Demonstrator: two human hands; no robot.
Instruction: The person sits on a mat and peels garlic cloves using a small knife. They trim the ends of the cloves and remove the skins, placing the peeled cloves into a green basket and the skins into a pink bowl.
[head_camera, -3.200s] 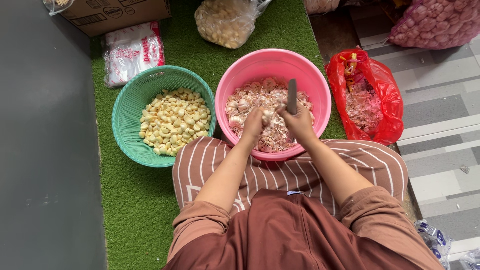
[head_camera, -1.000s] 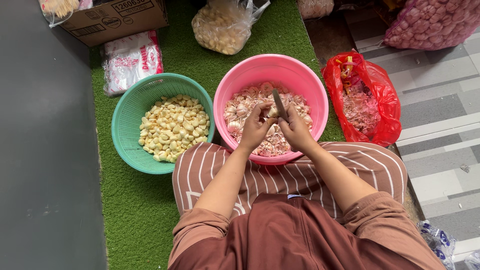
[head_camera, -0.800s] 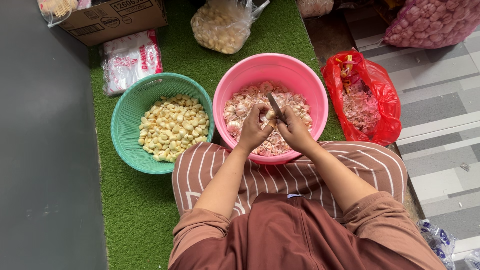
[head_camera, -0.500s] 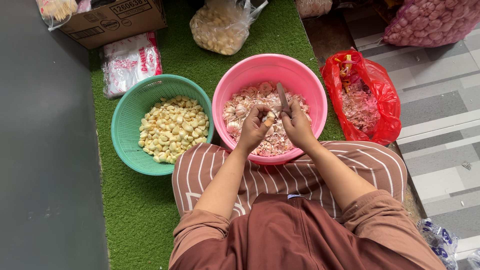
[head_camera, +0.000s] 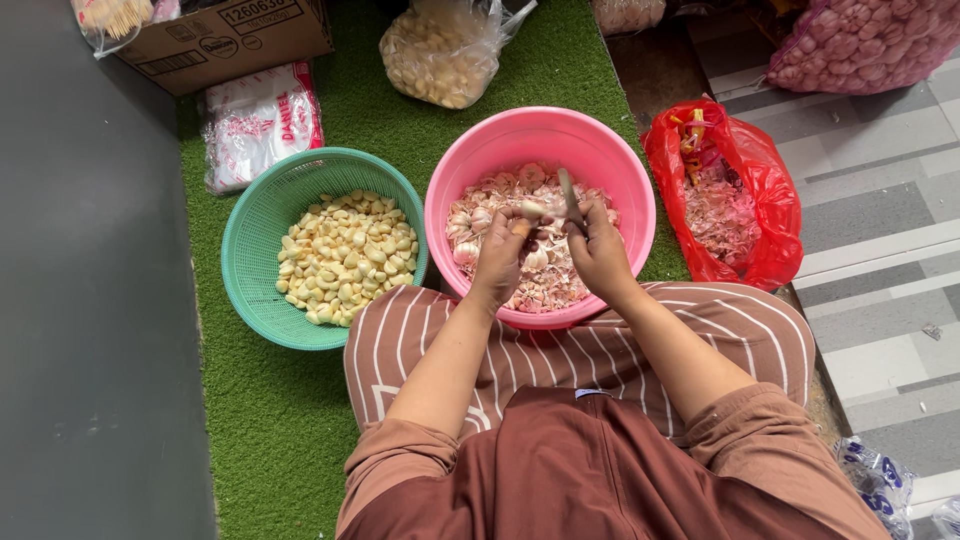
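My left hand (head_camera: 499, 256) pinches a garlic clove (head_camera: 531, 209) over the pink basin (head_camera: 600, 140), which holds unpeeled cloves and papery skins. My right hand (head_camera: 600, 250) grips a small knife (head_camera: 568, 195) whose blade points up and touches the clove. Both hands hover close together above the basin's near half. To the left, a green mesh basket (head_camera: 260, 200) holds a heap of peeled pale-yellow cloves (head_camera: 345, 255).
A red plastic bag (head_camera: 760, 190) of skins lies right of the basin. Behind are a clear bag of peeled garlic (head_camera: 435, 55), a white packet (head_camera: 260, 120), a cardboard box (head_camera: 230, 35) and a pink mesh sack (head_camera: 870, 40). Green turf mat (head_camera: 270, 420) underneath.
The hands stayed over the pink basin. The knife blade swung from upright to tilted and back toward the clove while the left hand turned the clove slightly.
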